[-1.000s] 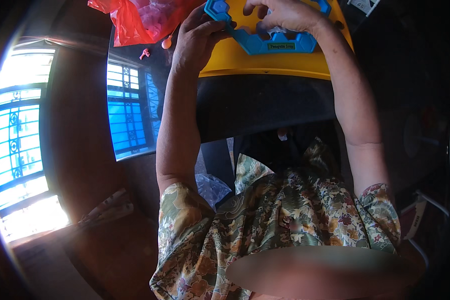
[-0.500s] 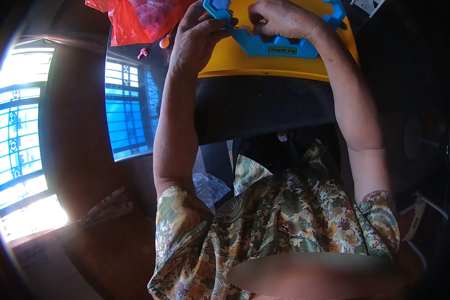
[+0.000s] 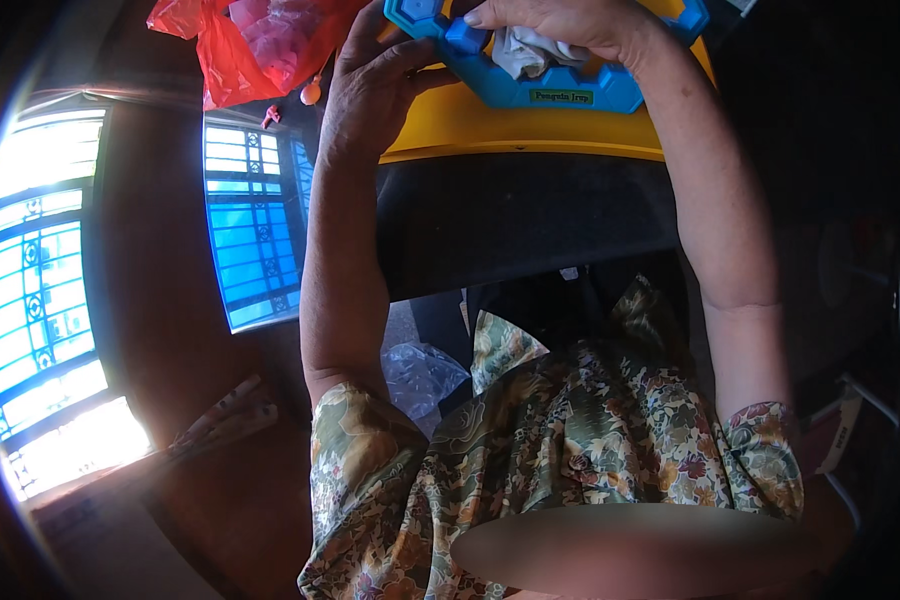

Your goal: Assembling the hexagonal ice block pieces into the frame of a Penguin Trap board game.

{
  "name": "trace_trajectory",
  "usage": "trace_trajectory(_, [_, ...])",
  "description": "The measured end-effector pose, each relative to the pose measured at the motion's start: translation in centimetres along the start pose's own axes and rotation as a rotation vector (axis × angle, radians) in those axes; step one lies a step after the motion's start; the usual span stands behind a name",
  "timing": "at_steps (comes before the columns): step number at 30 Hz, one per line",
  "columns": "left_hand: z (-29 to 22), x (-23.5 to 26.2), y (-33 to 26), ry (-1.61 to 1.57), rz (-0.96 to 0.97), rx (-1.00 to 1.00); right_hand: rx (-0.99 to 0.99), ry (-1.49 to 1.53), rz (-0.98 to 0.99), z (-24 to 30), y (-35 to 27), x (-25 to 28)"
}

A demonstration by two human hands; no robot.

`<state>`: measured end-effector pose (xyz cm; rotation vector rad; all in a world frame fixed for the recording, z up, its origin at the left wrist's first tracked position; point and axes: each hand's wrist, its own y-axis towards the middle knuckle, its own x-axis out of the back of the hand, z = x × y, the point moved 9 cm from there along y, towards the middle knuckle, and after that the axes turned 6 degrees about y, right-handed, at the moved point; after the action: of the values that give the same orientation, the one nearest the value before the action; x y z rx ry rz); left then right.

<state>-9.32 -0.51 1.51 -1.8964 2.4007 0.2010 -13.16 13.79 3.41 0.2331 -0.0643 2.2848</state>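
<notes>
A blue plastic game frame [image 3: 510,92] with a notched, honeycomb-like edge lies on a yellow tabletop or tray [image 3: 530,130]. My left hand [image 3: 375,95] grips the frame's left side, with its fingertips partly hidden beneath the rim. Over the frame's middle reaches my right hand [image 3: 580,22], holding a crumpled white cloth [image 3: 530,52] under its palm. The tip of my right thumb is beside a blue hexagonal block [image 3: 465,36] at the frame's inner left edge. The far side of the frame is cut off by the top of the view.
A red plastic bag [image 3: 220,60] with pink contents is on the dark glossy table to the left. Close to it are a small round pinkish piece [image 3: 311,92] and a small red piece [image 3: 272,117]. A clear plastic bag [image 3: 422,378] is below the table edge.
The white cloth now shows under my right hand, which has moved left and up with its thumb reaching to the block. My left hand has shifted slightly left along with the frame.
</notes>
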Motion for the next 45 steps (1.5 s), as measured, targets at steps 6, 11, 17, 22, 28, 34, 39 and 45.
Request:
trace_trajectory(6, [0.2, 0.3, 0.3, 0.019, 0.014, 0.004, -0.024, -0.165, -0.06, 0.2, 0.3, 0.1])
trace_trajectory(11, [0.1, 0.0, 0.2, 0.025, 0.003, 0.018, 0.168, -0.141, -0.145, 1.0, 0.0, 0.3])
trace_trajectory(17, [0.2, 0.1, 0.2, -0.01, 0.006, 0.023, -0.071, -0.063, -0.02, 1.1, -0.1, -0.4])
trace_trajectory(22, [0.4, 0.2, 0.5, -0.019, 0.026, 0.021, -0.124, 0.075, 0.021, 0.3, -0.1, -0.8])
trace_trajectory(28, [0.4, 0.0, 0.6, -0.039, 0.038, 0.019, -0.108, 0.175, -0.034, -1.2, 0.5, -0.1])
trace_trajectory(34, [0.3, -0.2, 0.4, -0.082, 0.058, 0.033, -0.109, 0.233, -0.009, -2.4, 1.0, 0.1])
trace_trajectory(39, [0.6, 0.0, 0.7, -0.029, 0.078, 0.046, -0.142, 0.228, 0.001, -1.9, 0.7, 0.0])
trace_trajectory(45, [-0.3, -0.4, 1.1, -0.083, 0.132, -0.032, -0.049, 0.141, -0.005, -0.2, 1.3, -0.1])
